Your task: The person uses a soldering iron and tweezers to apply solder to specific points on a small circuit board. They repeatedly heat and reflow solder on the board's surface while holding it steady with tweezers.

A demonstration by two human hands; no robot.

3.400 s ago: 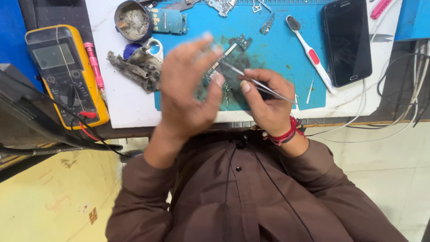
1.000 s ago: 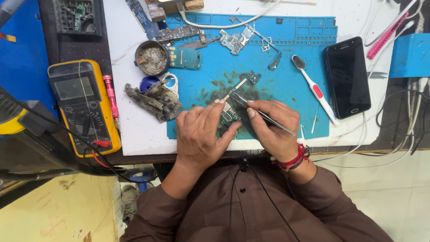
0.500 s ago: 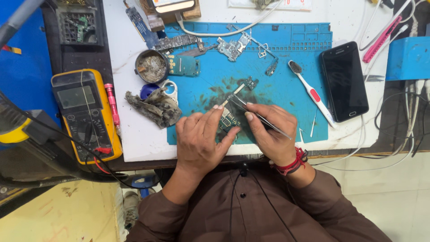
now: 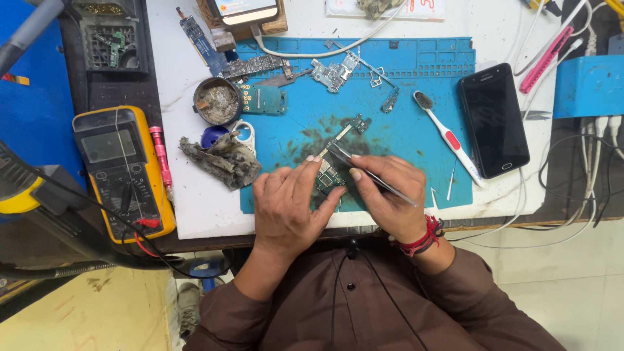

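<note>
a small green circuit board (image 4: 328,177) lies near the front edge of the blue work mat (image 4: 416,84), pinned between your two hands. your left hand (image 4: 289,208) lies palm down over its left side, fingers spread flat and pointing away from you, the grip narrow and pressing the board to the mat. your right hand (image 4: 387,198) curls beside it, thumb and forefinger closed on slim metal tweezers (image 4: 370,174), whose dark tips rest on the board's upper edge while the shaft slants back across the knuckles. a red thread band (image 4: 422,239) circles the right wrist; both forearms wear brown sleeves.

the mat is rubbery, ridged along its far side and smudged with dark residue at its centre. further out on it lie a second narrow board strip (image 4: 351,127), a larger bare board (image 4: 333,73) with metal shields, and a white and red toothbrush (image 4: 445,136) with dirty bristles. a black smartphone (image 4: 493,120), glossy and dark, lies to the right, partly off the mat on the white counter (image 4: 201,208). to the left sit a crumpled grey rag (image 4: 218,161), a round tin of grey paste (image 4: 216,102) and a yellow multimeter (image 4: 123,172) with a pink screwdriver (image 4: 160,156) just beside it.
</note>
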